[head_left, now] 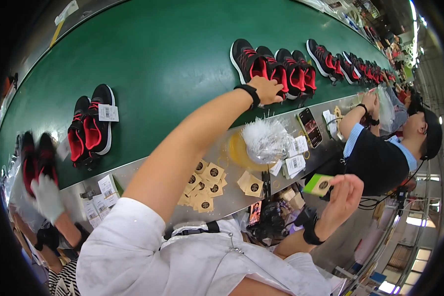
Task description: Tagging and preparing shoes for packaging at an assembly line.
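My left hand [265, 91] reaches across to a row of black sneakers with red laces and linings. Its fingers close at the heel opening of the nearest-left sneaker [245, 58]. Beside that one stand more sneakers [295, 76] of the same kind, toes pointing away. Off to the right, over the bench edge, my right hand [341, 200] pinches a small green and tan card tag [318, 185] with a dark round emblem. Below my left forearm lies a loose pile of tan tags [207, 180], and a smaller stack of tan tags [250, 183] sits beside it.
Along the green work surface [172, 54] runs a metal ledge [138, 170]. It holds a bundle of clear plastic fasteners [265, 138], white labels [296, 163] and a phone [309, 126]. Labelled sneakers [96, 123] stand left. Co-workers flank me: a gloved hand [48, 197] left, a capped person [380, 153] right.
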Demonstrator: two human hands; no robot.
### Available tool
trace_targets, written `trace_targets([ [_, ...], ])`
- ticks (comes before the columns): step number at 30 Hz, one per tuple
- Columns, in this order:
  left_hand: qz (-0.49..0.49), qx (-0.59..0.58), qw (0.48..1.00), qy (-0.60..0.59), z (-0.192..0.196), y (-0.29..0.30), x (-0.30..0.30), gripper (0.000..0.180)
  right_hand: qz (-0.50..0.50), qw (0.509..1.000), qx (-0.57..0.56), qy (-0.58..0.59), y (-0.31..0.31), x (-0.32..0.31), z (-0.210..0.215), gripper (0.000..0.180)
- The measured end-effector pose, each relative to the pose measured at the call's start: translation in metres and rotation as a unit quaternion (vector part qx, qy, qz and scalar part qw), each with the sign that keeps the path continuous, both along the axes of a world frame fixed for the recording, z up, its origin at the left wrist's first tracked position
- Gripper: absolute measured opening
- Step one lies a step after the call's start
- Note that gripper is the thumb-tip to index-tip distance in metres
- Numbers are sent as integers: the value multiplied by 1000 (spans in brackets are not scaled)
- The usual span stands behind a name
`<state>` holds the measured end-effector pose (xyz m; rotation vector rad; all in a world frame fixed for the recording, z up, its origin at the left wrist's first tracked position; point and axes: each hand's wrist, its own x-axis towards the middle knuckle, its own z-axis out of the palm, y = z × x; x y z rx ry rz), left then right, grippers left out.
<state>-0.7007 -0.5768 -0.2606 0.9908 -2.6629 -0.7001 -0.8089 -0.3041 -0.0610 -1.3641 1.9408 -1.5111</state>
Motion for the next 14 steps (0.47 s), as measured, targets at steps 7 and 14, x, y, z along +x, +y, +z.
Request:
trace_targets([
  [7,48,-174,983,42,-11,41,108,45,108,987,-37,-111,-14,47,-9,8],
  [14,162,-150,971,-90,13,119,243,37,334,936,103,-51,-79,135,-38,31],
])
